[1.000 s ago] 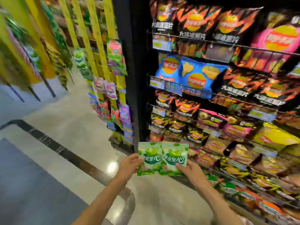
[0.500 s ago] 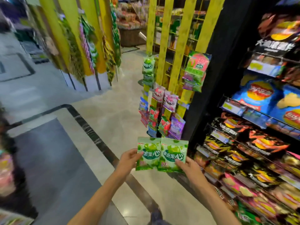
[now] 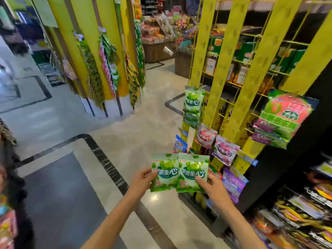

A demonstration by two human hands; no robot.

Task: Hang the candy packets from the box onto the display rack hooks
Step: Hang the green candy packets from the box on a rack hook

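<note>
Head view, shop aisle. Left hand [image 3: 143, 180] pinches the left edge of a green candy packet [image 3: 164, 172], thumb on the front face, fingers curled behind. Right hand [image 3: 212, 186] grips a second green candy packet [image 3: 193, 174] at its lower right corner, thumb laid across the front. Both packets are upright, print facing the camera, side by side with inner edges touching or slightly overlapping; which lies on top cannot be told. They are held at about 6 o'clock in the view, above the tiled floor [image 3: 125, 141] and just beside the lower part of the display rack [image 3: 228, 72]. Rack stands at 1 to 3 o'clock: yellow perforated strips over a yellow wire grid. Hanging on it: a matching green packet [image 3: 193, 101] on the leftmost strip at about 2 o'clock from the held pair, a pink packet [image 3: 205, 135] below it, a purple-and-white packet [image 3: 225, 151] next to that, and a large pink-and-green packet [image 3: 285, 115] further right. The hooks themselves are too small to make out. Snack shelves [image 3: 296, 212] at 4 o'clock, blurred.
</note>
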